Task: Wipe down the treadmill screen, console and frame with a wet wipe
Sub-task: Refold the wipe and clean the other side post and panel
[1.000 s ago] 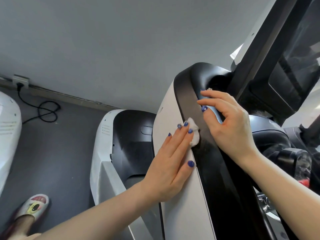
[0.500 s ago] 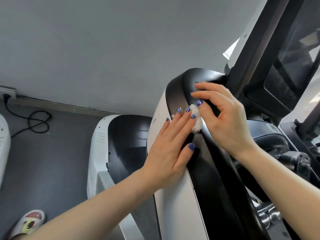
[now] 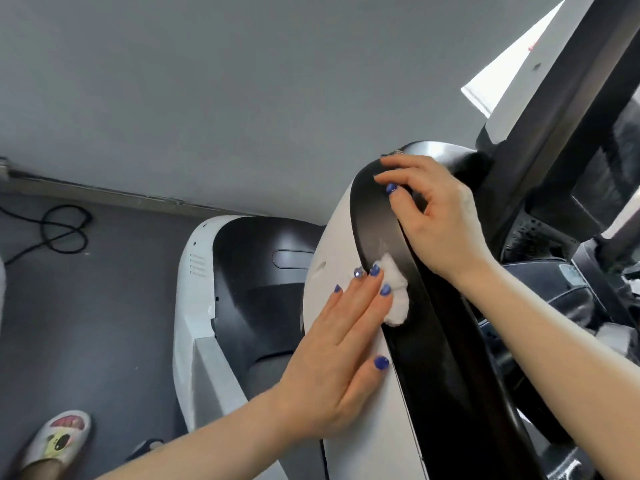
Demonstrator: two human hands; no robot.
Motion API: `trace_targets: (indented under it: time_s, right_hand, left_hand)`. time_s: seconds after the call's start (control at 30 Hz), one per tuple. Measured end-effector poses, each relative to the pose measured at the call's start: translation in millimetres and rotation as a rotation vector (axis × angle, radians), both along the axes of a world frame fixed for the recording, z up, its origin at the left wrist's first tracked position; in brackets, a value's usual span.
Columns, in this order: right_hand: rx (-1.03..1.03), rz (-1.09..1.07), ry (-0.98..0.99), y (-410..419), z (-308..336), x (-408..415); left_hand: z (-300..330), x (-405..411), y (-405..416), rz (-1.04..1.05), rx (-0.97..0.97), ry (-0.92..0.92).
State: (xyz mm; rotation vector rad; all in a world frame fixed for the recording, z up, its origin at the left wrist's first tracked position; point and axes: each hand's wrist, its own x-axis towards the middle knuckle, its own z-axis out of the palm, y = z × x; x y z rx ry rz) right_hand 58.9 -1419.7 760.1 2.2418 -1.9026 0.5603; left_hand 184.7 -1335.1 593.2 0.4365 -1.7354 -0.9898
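Grey wall (image 3: 207, 81) fills the upper part of the view, meeting a dark floor (image 3: 104, 306) below it. The treadmill frame (image 3: 349, 244) rises through the middle, a white side panel edged by a glossy black strip (image 3: 415, 306), with the dark screen (image 3: 609, 161) at the upper right. A second white and black machine (image 3: 221, 271) stands just beyond it on the floor. The left hand (image 3: 332, 362) lies flat on the white panel, its grip spread with straight fingers, and the fingertips (image 3: 375, 271) press a crumpled white wipe (image 3: 394, 296) against the black strip. The right hand (image 3: 440, 220) rests at the top of the black strip with its fingers curled over the edge; whether the grip closes round the strip I cannot tell. A slipper (image 3: 57, 441) with a cartoon print shows at the lower left, and a black cable (image 3: 62, 230) loops on the floor near the wall.
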Motion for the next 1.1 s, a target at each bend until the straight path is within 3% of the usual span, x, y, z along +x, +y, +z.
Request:
trace_targets:
  time_s: [0.33, 0.5, 0.73, 1.0, 1.1]
  right_hand:
    - [-0.006, -0.029, -0.02, -1.1, 0.1, -0.6]
    - [-0.017, -0.045, -0.028, -0.5, -0.1, 0.4]
    - [-0.108, -0.125, -0.046, 2.8, -0.7, -0.9]
    - [-0.188, -0.204, -0.14, 2.0, 0.9, -4.7]
    - [-0.185, -0.206, -0.158, 0.6, 0.6, -6.2]
  left_hand:
    - [-31.1, -5.7, 13.3, -0.084, 0.317, 0.067]
    - [-20.1, -12.6, -24.0, -0.054, 0.536, 0.105]
    - [-13.5, -5.9, -32.7, -0.095, 0.39, 0.139]
    - [4.5, 0.8, -77.5, -0.041, -0.098, -0.022]
    - [17.5, 1.5, -107.3, -0.03, -0.065, -0.052]
